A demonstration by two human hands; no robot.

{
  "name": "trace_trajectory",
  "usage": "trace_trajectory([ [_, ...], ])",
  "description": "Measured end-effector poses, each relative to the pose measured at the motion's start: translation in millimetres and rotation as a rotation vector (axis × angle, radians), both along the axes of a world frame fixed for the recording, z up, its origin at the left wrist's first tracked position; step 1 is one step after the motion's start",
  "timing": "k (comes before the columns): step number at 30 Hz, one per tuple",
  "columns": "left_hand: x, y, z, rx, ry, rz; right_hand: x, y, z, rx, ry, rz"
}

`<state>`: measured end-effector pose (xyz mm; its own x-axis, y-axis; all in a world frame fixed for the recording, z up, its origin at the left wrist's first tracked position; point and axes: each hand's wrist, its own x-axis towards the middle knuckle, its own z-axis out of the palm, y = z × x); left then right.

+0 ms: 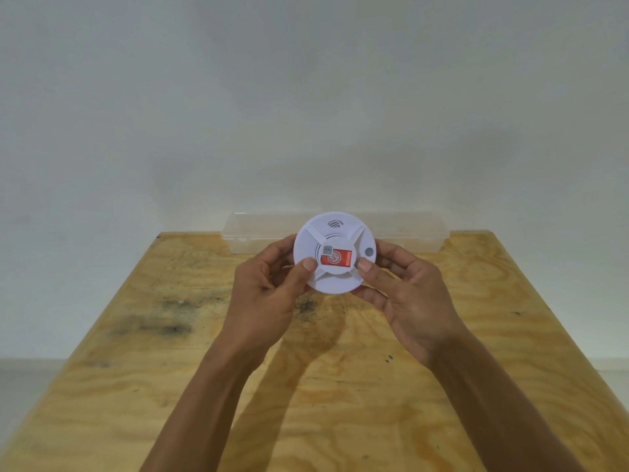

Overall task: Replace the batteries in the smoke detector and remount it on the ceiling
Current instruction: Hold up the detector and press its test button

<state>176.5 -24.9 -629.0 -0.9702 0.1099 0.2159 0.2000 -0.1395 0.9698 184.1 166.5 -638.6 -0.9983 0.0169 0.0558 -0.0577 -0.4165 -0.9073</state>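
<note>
- A round white plastic smoke detector (335, 253) sits just above the middle of the frame, held up off the counter (170, 335) with its face turned toward the camera.
- The left hand (269, 294) holds the disc's left edge: its thumb presses on the front face near the lower left rim and its fingers wrap behind, so this grip is clamped on the smoke detector.
- The right hand (405, 298) holds the right edge the same way, thumb on the front at the lower right and fingers behind, also clamped on the smoke detector.
- An orange-red rectangular label (337, 258) lies across the raised centre of the disc; it bears a circled letter "S", and any smaller print is too blurred to read.
- A small grey QR-style sticker (327, 249) overlaps the label's upper left corner.
- A curved sound-wave symbol (335, 224) is moulded near the top rim, and a small grey round button (368, 252) sits at the right rim.
- The counter is a stained plywood sheet filling the lower half of the frame.
- A clear plastic rectangular box (408, 236) lies along the counter's far edge against the pale wall, partly hidden behind the disc.
</note>
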Motion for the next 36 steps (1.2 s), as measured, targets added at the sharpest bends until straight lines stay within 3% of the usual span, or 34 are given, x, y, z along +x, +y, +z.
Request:
trace_trajectory([
  [36,-1.2,3.6,4.7,0.004,0.004,0.003,-0.8,2.6,8.9,0.006,-0.012,-0.016],
])
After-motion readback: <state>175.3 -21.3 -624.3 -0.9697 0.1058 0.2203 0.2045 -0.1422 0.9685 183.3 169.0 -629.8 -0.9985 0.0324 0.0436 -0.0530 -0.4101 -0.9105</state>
